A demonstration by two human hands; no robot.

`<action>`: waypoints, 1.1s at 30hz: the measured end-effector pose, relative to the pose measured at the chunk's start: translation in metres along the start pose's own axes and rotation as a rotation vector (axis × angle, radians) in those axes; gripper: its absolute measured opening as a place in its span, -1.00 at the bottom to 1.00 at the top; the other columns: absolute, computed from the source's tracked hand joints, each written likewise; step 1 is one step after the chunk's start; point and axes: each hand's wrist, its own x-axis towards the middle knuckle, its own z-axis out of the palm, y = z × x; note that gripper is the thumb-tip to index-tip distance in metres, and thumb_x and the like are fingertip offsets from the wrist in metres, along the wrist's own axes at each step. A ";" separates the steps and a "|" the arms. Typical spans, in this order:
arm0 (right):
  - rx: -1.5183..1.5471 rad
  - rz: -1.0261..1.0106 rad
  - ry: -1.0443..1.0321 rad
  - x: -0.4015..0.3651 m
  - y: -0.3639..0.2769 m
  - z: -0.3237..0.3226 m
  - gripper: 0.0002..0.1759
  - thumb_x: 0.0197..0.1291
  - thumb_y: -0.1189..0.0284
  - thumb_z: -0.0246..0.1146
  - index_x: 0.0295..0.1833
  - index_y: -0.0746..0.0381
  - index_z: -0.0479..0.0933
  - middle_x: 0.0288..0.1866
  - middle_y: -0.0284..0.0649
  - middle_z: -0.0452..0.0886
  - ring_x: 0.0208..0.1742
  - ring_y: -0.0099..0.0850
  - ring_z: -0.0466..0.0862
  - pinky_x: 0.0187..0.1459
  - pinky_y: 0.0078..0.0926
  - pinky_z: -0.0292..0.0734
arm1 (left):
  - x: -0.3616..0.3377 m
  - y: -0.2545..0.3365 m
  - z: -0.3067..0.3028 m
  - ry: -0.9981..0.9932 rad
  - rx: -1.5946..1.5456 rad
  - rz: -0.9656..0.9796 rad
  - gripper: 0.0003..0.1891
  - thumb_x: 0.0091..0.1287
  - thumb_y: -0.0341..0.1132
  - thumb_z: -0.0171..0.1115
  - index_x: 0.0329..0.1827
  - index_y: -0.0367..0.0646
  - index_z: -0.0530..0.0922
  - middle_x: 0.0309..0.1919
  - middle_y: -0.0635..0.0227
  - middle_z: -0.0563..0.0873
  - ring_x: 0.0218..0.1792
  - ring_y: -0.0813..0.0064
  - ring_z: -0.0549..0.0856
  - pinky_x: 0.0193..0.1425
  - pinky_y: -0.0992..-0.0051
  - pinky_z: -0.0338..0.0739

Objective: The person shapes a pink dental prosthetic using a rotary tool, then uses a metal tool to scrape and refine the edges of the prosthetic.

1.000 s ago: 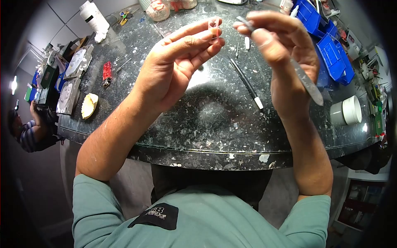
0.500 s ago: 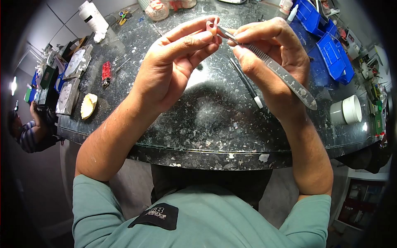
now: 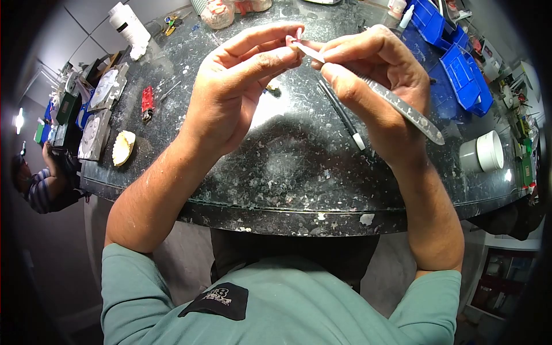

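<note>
Between thumb and fingertips my left hand pinches a small pink piece, partly hidden by the fingers. My right hand is closed around a flat grey metal tool with ruler-like markings. The tool's bright pointed tip touches or nearly touches the pink piece. Its rounded end sticks out past my right palm, toward the lower right. On the dark table below my right hand lie slim black pens or tools, one with a white end.
A yellowish dental cast and a red object lie at left, near grey plaster-covered trays. A white bottle stands behind. Blue bins and a white tub are at right. Another person is at far left.
The tool in my right hand has turned, showing its broad bright tip against the pink piece. My left hand has rotated slightly, and a small object on the table now shows beside it.
</note>
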 end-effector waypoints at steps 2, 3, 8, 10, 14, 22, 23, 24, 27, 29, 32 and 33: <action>0.013 0.024 0.006 0.000 -0.001 0.000 -0.89 0.17 0.61 0.23 -0.17 0.36 0.54 -0.11 -0.11 0.67 -0.04 -0.43 0.69 0.12 -0.50 0.53 | 0.000 0.000 0.000 -0.008 -0.008 0.004 -0.64 0.28 -0.46 0.27 0.15 -0.34 0.54 0.04 0.15 0.67 0.08 0.42 0.65 0.30 0.40 0.46; 0.038 0.063 0.016 0.000 -0.002 0.001 -0.89 0.18 0.60 0.22 -0.17 0.37 0.53 -0.12 -0.11 0.67 -0.04 -0.42 0.69 0.13 -0.49 0.53 | 0.000 0.000 0.000 -0.014 -0.016 0.009 -0.65 0.28 -0.48 0.27 0.14 -0.35 0.55 0.03 0.16 0.67 0.07 0.41 0.65 0.29 0.41 0.47; 0.138 0.080 0.066 0.001 0.003 0.002 -0.87 0.21 0.56 0.19 -0.15 0.39 0.50 -0.12 -0.09 0.66 -0.07 -0.41 0.70 0.13 -0.47 0.54 | 0.001 0.000 -0.001 -0.027 0.002 0.025 -0.67 0.30 -0.48 0.27 0.12 -0.34 0.54 0.00 0.16 0.67 0.06 0.39 0.66 0.29 0.39 0.49; 0.225 0.044 0.102 0.001 0.003 0.003 -0.87 0.20 0.58 0.20 -0.14 0.37 0.49 -0.12 -0.09 0.66 -0.08 -0.41 0.70 0.13 -0.45 0.54 | 0.001 0.000 -0.002 -0.028 -0.006 0.024 -0.68 0.30 -0.48 0.27 0.11 -0.33 0.54 -0.02 0.16 0.68 0.06 0.39 0.66 0.29 0.38 0.49; -0.019 -0.026 0.052 -0.002 0.000 0.001 -0.88 0.19 0.61 0.20 -0.14 0.36 0.49 -0.12 -0.09 0.65 -0.08 -0.40 0.70 0.12 -0.44 0.55 | 0.001 0.000 -0.001 -0.027 -0.017 0.029 -0.73 0.31 -0.49 0.26 0.06 -0.32 0.53 -0.04 0.17 0.68 0.04 0.38 0.67 0.28 0.37 0.50; 0.080 -0.070 0.059 0.000 0.002 0.008 -0.89 0.20 0.64 0.20 -0.14 0.36 0.48 -0.12 -0.03 0.66 -0.04 -0.35 0.70 0.15 -0.38 0.55 | 0.002 -0.002 -0.003 -0.038 0.013 0.070 -0.74 0.30 -0.51 0.26 0.04 -0.30 0.53 -0.06 0.19 0.69 0.02 0.42 0.68 0.25 0.40 0.50; 0.080 -0.071 0.059 0.000 0.003 0.008 -0.89 0.20 0.64 0.20 -0.14 0.36 0.48 -0.12 -0.03 0.66 -0.04 -0.35 0.70 0.15 -0.38 0.55 | 0.002 -0.002 -0.003 -0.032 0.031 0.078 -0.74 0.30 -0.51 0.27 0.04 -0.30 0.53 -0.06 0.19 0.69 0.01 0.43 0.68 0.25 0.40 0.50; 0.144 -0.101 0.048 0.000 0.005 0.007 -0.89 0.21 0.64 0.19 -0.14 0.37 0.48 -0.11 -0.01 0.66 -0.03 -0.35 0.70 0.15 -0.37 0.56 | 0.002 -0.002 -0.003 -0.026 0.050 0.085 -0.73 0.29 -0.52 0.27 0.04 -0.29 0.53 -0.07 0.20 0.69 0.01 0.44 0.68 0.24 0.41 0.50; 0.159 -0.152 0.069 -0.001 0.017 0.008 -0.90 0.22 0.65 0.18 -0.14 0.37 0.47 -0.09 0.02 0.66 -0.02 -0.34 0.70 0.16 -0.36 0.56 | 0.002 -0.001 -0.002 -0.045 0.053 0.093 -0.74 0.29 -0.52 0.27 0.03 -0.29 0.53 -0.07 0.20 0.70 0.02 0.45 0.68 0.24 0.41 0.51; 0.111 -0.170 0.100 -0.001 0.016 0.008 -0.90 0.22 0.64 0.18 -0.14 0.37 0.47 -0.08 0.03 0.66 -0.02 -0.33 0.70 0.16 -0.36 0.56 | 0.002 -0.001 -0.002 -0.044 0.052 0.090 -0.74 0.29 -0.52 0.27 0.03 -0.29 0.53 -0.07 0.21 0.70 0.01 0.45 0.68 0.24 0.41 0.51; 0.059 -0.088 0.033 0.001 0.003 0.006 -0.90 0.23 0.64 0.18 -0.14 0.38 0.47 -0.08 0.04 0.66 -0.01 -0.33 0.70 0.16 -0.35 0.56 | 0.001 0.000 -0.004 -0.055 0.079 0.074 -0.73 0.30 -0.50 0.24 0.05 -0.28 0.51 -0.04 0.20 0.67 0.06 0.44 0.65 0.28 0.41 0.48; 0.063 -0.082 0.037 0.001 0.003 0.006 -0.90 0.23 0.65 0.18 -0.14 0.38 0.47 -0.08 0.04 0.66 -0.01 -0.32 0.70 0.17 -0.35 0.56 | 0.001 0.001 -0.004 -0.067 0.108 0.062 -0.72 0.31 -0.49 0.22 0.07 -0.27 0.49 -0.02 0.19 0.64 0.11 0.42 0.62 0.33 0.40 0.45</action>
